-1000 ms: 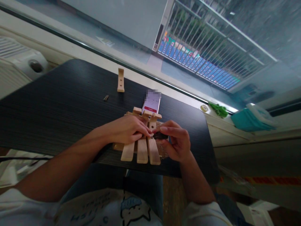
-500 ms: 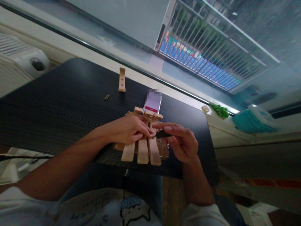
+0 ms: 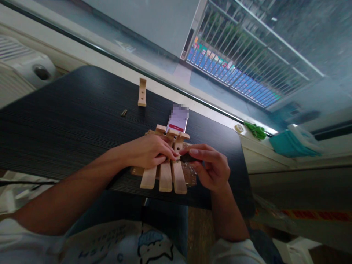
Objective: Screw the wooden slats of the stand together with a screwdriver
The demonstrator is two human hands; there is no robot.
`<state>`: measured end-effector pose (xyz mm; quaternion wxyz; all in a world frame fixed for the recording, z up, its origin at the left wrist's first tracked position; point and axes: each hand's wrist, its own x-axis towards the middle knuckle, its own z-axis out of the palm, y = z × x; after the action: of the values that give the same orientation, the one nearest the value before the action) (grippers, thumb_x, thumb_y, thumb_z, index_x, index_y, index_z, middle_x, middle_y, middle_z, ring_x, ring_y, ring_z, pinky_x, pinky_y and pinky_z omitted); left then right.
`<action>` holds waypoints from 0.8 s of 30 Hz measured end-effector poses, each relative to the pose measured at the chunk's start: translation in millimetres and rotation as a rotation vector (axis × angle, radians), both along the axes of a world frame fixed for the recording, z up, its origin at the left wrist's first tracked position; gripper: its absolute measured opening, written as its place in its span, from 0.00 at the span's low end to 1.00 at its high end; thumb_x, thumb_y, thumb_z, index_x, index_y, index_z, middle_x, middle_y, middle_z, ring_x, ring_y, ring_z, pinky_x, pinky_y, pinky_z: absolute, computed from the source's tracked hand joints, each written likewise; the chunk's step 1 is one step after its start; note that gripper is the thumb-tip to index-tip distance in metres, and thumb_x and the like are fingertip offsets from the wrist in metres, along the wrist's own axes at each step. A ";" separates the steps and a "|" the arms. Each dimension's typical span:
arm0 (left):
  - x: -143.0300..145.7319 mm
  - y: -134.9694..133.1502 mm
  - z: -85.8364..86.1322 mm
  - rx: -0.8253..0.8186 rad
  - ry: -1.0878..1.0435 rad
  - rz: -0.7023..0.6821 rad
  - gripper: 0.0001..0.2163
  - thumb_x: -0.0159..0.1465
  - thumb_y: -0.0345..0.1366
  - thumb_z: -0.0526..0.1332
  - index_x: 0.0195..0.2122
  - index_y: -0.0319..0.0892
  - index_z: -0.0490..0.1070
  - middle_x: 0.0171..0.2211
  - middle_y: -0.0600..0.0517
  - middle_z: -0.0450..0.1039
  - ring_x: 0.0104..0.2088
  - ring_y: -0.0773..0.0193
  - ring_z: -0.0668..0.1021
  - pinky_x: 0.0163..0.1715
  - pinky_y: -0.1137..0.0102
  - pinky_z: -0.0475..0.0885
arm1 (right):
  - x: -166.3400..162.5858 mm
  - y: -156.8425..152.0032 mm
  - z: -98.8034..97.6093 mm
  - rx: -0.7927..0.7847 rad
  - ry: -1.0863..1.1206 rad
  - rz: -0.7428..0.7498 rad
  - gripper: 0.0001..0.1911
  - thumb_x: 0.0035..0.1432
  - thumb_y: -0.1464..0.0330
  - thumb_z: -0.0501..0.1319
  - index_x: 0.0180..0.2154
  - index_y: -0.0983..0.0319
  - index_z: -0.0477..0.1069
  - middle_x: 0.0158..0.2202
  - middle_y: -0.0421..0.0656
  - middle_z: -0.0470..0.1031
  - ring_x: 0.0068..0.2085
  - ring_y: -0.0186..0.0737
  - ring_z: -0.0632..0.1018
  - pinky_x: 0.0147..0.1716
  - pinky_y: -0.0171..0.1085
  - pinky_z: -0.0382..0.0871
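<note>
"What is your left hand [image 3: 156, 149] doing across the slats?"

"Steadying them, most likely. It lies over the left slat [image 3: 149, 178] and the middle slat [image 3: 165, 179] and reaches the right slat [image 3: 180, 179], close to the tip of the tool [image 3: 189, 157]. Whether those fingers are clamped on anything, you can't tell from here."

"And your right hand [image 3: 213, 165]?"

"Its fingers are clamped on the dark tool, which comes in from the right, low over the right slat. That leaves your forearms well apart, and the tip sits just nearer you than the open hole."

"Why the brown wrap [image 3: 191, 176] underneath?"

"Perhaps as padding. The slats lie side by side over it, wide ends near you, lipped ends far, so the holes fall between both hands."

"The phone [image 3: 177, 123]?"

"Just beyond the lipped ends, probably for a quick glance. Left of it on the desk [image 3: 68, 106] lie the loose bracket [image 3: 142, 93] and what look like screws [image 3: 124, 113], presumably kept aside so you don't knock them."
</note>
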<state>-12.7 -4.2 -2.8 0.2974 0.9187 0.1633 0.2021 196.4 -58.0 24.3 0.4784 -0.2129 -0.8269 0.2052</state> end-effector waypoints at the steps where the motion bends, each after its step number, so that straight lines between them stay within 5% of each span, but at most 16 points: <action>1: -0.2 -0.1 0.1 -0.002 -0.004 -0.001 0.16 0.60 0.21 0.57 0.41 0.41 0.81 0.43 0.50 0.81 0.44 0.62 0.80 0.51 0.68 0.71 | -0.2 0.2 -0.2 0.005 -0.002 -0.009 0.21 0.59 0.76 0.60 0.54 0.57 0.67 0.43 0.47 0.81 0.41 0.39 0.82 0.35 0.39 0.81; 24: 0.4 -0.1 3.0 -0.028 0.015 0.001 0.16 0.60 0.20 0.57 0.41 0.43 0.81 0.44 0.50 0.81 0.46 0.62 0.80 0.53 0.68 0.70 | -3.7 0.5 -4.7 0.050 0.004 -0.036 0.24 0.59 0.73 0.61 0.56 0.53 0.64 0.39 0.43 0.76 0.34 0.35 0.78 0.28 0.35 0.77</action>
<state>-12.4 -4.3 0.2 0.3092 0.9158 0.1685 0.1931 192.7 -57.5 19.6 0.4888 -0.2155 -0.8268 0.1762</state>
